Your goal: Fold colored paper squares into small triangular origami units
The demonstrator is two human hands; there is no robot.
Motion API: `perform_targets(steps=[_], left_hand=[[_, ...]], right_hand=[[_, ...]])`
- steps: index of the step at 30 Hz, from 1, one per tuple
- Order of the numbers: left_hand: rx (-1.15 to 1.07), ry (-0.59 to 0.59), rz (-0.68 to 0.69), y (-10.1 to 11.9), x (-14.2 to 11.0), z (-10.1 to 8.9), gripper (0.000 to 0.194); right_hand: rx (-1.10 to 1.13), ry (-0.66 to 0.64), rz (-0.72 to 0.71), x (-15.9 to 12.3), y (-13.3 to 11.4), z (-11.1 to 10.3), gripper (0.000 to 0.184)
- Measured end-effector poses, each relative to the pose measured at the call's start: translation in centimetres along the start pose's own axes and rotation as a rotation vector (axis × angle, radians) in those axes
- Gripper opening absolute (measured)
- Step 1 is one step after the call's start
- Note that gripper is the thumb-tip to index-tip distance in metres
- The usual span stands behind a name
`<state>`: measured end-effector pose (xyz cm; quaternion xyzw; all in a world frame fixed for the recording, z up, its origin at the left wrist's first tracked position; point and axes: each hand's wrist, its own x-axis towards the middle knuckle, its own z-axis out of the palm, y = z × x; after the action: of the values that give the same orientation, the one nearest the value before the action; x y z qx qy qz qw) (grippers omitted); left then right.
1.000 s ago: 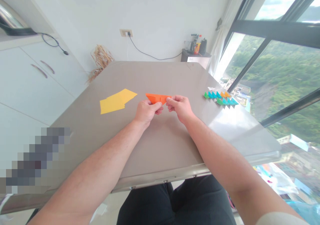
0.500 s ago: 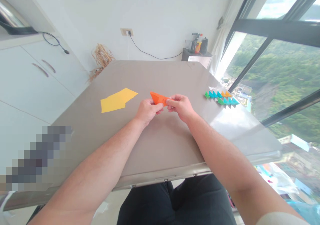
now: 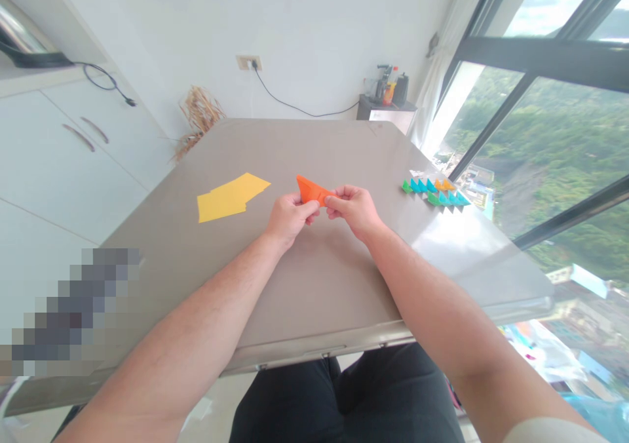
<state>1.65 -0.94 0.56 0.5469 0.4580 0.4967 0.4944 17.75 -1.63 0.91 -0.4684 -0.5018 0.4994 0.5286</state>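
While hands (image 3: 287, 220) (image 3: 354, 210) pinch orange paper (image 3: 309, 191), edges (image 3: 309, 181) protrude.

Homelike room — white cupboards (image 3: 44, 145), curtain (image 3: 434, 86), big window (image 3: 560, 118).

In our left hand (image 3: 288, 219) and right hand (image 3: 356, 208) we hold one folded orange paper (image 3: 312, 191) over the table (image 3: 324, 272). Yellow sheets (image 3: 228, 197) lie at left, and small coloured shapes (image 3: 434, 198) stand in two rows at right.

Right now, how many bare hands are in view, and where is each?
2. The left hand pinches the orange folded paper along its lower edge; the right hand pinches its right end. No other shows, though the pixelated patch at left could hide something.
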Motion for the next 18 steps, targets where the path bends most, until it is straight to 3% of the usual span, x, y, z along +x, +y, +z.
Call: perform_targets(steps=[18], left_hand=[[-0.042,-0.006,-0.013,0.06,-0.15,0.24,0.017]], right_hand=[[0.029,-0.017,-0.001,-0.28,-0.20,0.29,0.015]])
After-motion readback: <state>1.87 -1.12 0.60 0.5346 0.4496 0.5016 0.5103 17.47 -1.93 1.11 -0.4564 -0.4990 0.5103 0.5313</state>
